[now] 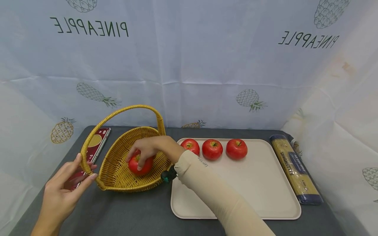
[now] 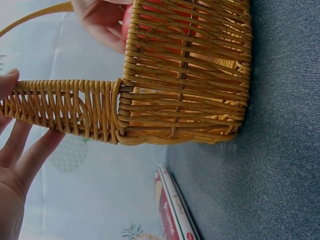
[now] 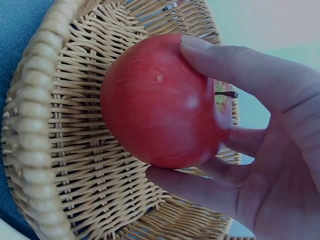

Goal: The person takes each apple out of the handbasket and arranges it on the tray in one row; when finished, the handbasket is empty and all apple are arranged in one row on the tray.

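Observation:
A yellow wicker basket (image 1: 115, 173) with a tall arched handle (image 1: 130, 108) stands at the left of the dark table. My left hand (image 1: 63, 190) holds the handle's lower left side between thumb and fingers, also seen gripping in the left wrist view. Inside the basket's hollow, my right hand (image 1: 146, 149) grips a red apple (image 3: 160, 105), thumb on one side and fingers on the other. In the right wrist view the apple's stem points toward the palm. Three more red apples (image 1: 212, 149) sit in a row along the back of a beige tray (image 1: 251, 190).
A packet of spaghetti (image 1: 295, 168) lies right of the tray. Behind the basket's left side lies a dark red box (image 1: 97, 141), partly hidden by the handle and left hand. A pineapple-print cloth (image 1: 192, 59) hangs behind the table. The right forearm crosses over the tray.

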### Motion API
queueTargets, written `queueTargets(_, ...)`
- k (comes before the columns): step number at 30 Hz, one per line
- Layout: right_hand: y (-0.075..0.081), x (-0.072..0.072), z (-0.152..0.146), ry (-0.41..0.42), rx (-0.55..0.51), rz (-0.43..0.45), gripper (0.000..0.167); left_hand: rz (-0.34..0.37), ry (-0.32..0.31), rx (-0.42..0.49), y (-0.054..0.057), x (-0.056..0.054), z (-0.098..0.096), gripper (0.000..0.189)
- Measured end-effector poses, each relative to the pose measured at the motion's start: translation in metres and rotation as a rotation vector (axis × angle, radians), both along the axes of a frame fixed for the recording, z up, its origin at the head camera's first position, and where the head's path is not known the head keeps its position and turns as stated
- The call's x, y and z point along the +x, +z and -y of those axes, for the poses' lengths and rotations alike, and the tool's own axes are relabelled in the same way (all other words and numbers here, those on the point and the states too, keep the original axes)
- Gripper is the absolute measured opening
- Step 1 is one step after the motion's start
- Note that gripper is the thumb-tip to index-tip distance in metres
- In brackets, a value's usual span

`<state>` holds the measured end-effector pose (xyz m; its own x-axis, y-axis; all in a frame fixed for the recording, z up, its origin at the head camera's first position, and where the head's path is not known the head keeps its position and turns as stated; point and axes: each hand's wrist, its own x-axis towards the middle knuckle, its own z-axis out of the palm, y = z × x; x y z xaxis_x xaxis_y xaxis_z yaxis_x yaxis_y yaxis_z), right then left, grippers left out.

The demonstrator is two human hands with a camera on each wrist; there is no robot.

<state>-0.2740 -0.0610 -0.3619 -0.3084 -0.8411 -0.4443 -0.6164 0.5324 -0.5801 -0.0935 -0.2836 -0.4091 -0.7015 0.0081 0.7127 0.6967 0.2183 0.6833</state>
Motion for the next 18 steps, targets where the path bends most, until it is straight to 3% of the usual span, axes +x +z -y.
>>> queueTargets(8, 0.009, -0.003, -0.015, -0.001, -0.087, -0.041, 0.053, -0.015, -0.036, 0.024, 0.001, -0.002, -0.001, 0.069)
queueTargets(18, 0.024, -0.003, -0.036, 0.026, -0.151, 0.010, 0.053, 0.000, 0.019, -0.009, 0.000, 0.000, 0.000, 0.070)
